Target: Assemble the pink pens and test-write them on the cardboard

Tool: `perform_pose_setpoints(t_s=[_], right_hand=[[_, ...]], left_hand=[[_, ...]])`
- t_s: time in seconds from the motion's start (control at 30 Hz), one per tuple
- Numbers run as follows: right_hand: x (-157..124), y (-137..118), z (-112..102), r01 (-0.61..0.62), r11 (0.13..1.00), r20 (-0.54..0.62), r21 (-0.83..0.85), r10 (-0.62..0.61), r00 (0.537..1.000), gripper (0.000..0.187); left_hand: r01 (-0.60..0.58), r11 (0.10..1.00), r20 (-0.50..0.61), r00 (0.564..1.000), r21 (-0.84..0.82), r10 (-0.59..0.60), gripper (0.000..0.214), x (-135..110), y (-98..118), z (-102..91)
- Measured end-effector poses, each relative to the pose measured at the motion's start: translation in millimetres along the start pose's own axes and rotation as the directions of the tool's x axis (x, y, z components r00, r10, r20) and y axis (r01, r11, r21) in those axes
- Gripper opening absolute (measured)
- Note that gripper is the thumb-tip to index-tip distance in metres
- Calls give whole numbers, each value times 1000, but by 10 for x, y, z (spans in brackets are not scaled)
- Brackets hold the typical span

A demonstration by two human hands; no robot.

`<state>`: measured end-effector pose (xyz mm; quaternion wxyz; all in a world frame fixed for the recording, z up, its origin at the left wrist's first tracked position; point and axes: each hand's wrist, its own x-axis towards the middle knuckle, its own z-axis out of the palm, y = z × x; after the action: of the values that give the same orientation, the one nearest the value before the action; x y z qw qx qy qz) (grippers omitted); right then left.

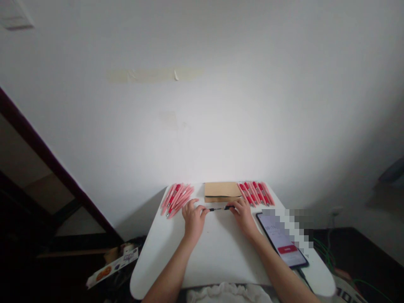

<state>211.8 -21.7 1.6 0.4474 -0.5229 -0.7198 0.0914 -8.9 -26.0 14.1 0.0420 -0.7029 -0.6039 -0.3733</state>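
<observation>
At the far left of my feed I make out a pale sheet [15, 14] high on the wall [221, 105], and lower down a white printed carton [112, 268] with an orange picture and purple marks; I cannot read any words on it. Then comes the white desk [217, 252], set against the wall. On its far left corner lies the left pile of pens [178, 198], pink and red with silvery tips, heaped at a slant, any lettering on them too small for me to read.

Just beside that pile I have the left hand [193, 219] pinching the left black piece [212, 209] between thumb and forefinger, other fingers lifted. A thin silvery stretch points from it toward the right black piece [229, 207], above the middle of the desk; I cannot tell whether the two join. Behind them sits a plain tan box [222, 190]. I have the right hand [243, 215] grasping the right black piece with its fingertips, close in front of the box.

The right pile of pens [255, 193] lies next to the box, pink and red side by side. Nearer, a phone [280, 240] lies tilted, partly pixelated, showing blurred digits and a red button whose pale label I cannot read. At far right run green cables [326, 254], above a pale item [345, 292] with dark characters resembling "10"
</observation>
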Motion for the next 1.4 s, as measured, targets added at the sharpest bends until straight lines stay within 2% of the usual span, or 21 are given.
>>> perform_pose_setpoints(t_s=[0.27, 0.43, 0.6, 0.73, 1.0, 1.13, 1.3, 1.4], right_hand=[[1, 14, 1, 15, 1000, -11, -7, -15, 1000, 27], [1, 8, -4, 17, 1000, -23, -22, -18, 1000, 29], [2, 3, -16, -16, 999, -30, 37, 17, 999, 30], [-11, -20, -10, -60, 996, -36, 66, 63, 997, 29], [-25, -24, 27, -64, 993, -63, 100, 70, 996, 25], [-15, -6, 26, -76, 995, -57, 64, 80, 995, 20], [-5, 8, 9, -39, 999, -17, -21, 38, 999, 28], [-4, 19, 15, -17, 998, -30, -62, 15, 999, 34]], left_hand=[[-64, 995, -57, 997, -71, 60, 4, 16, -3, -11], [-58, 993, -59, 997, -101, 52, 7, 24, 8, -28], [-54, 992, -43, 998, -112, 50, 10, 19, 5, -33], [-42, 993, -53, 998, -110, 36, 6, 20, 11, -34], [-51, 993, -84, 996, -106, 42, 6, 21, 8, -18], [-69, 990, -75, 995, -123, 60, 2, 9, 24, -41], [-72, 989, -40, 997, -129, 67, 6, 5, 38, -58], [-69, 989, -26, 997, -129, 67, 7, 6, 31, -52]])
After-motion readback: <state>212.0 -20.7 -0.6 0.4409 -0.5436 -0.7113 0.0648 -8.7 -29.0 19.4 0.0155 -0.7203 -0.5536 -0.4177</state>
